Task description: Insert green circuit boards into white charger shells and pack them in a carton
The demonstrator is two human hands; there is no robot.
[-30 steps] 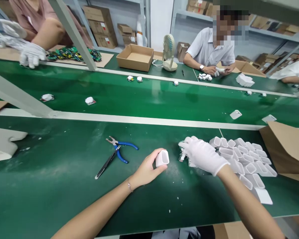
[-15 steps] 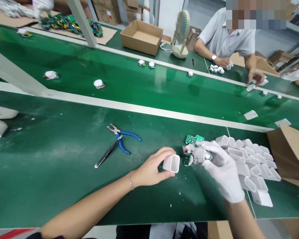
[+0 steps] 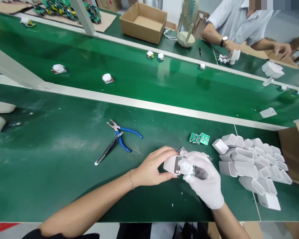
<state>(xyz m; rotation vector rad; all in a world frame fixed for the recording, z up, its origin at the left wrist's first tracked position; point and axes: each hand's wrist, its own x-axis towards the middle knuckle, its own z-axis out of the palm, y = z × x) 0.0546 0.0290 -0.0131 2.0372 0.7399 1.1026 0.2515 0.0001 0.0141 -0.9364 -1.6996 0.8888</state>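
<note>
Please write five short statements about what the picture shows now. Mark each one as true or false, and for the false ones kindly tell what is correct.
1. The left hand holds a white casing. True.
2. Both hands wear gloves. False: only the right hand wears a white glove; the left is bare.
3. The tweezers overlap the blue-handled pliers. True.
4. In the picture, the fan stands left of the open cardboard box. False: it stands to the right of it.
5. The right hand holds a whitish part at the casing's open end. True.
</note>
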